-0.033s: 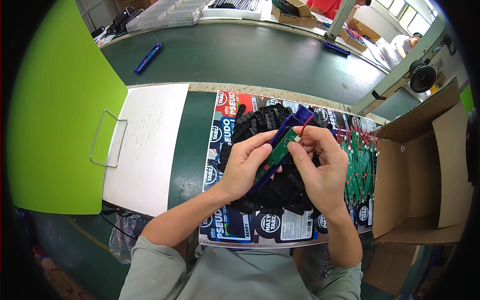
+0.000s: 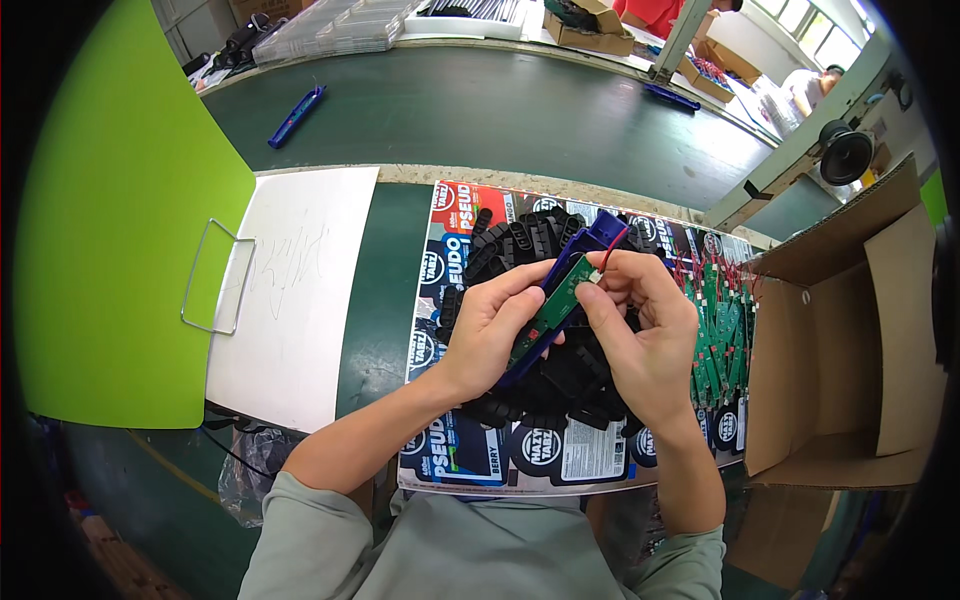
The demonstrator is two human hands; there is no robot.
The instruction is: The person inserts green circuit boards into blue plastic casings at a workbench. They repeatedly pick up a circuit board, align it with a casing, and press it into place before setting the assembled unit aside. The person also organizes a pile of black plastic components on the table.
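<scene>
A long blue plastic housing [image 2: 603, 230] slants up to the right above the printed board, its hollow side facing up. Lying along it is a narrow green circuit board [image 2: 556, 306], with a red wire [image 2: 613, 246] and a small white connector at its upper end. My left hand [image 2: 488, 335] is closed round the lower part of the housing, thumb against the board. My right hand [image 2: 645, 335] pinches the board's upper end by the connector; its fingertips are partly hidden. Beneath both hands spreads a pile of black ribbed plastic parts [image 2: 570, 375].
Several green circuit boards [image 2: 715, 335] with red wires lie to the right, beside an open cardboard box [image 2: 815, 350]. A white sheet [image 2: 290, 290] and a green panel [image 2: 120, 230] stand left. Across the green bench [image 2: 430, 110] lie two blue housings [image 2: 297, 117]. People are beyond it.
</scene>
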